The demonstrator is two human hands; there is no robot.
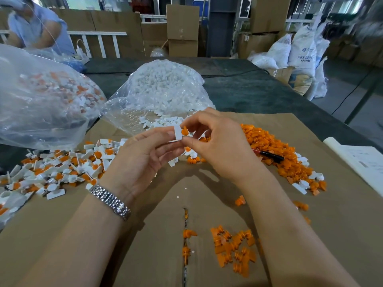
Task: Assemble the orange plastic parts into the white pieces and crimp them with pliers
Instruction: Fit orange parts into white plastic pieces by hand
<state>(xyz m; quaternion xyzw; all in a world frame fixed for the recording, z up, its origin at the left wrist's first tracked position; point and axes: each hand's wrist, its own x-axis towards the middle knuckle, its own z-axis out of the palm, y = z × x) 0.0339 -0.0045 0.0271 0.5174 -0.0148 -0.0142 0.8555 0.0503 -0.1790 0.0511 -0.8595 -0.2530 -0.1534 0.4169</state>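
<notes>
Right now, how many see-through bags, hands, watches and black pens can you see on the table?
Clear plastic bags: 2, one of white pieces and one of assembled parts
Hands: 2, left hand and right hand
Metal wristwatch: 1
Black pen: 1
Total: 6

Soft, even daylight is falling on my hands (182,146), which are casting faint shadows onto the cardboard surface (145,255). Glare is shining off the plastic bags (41,96). Edges are bending and blurring.
</notes>
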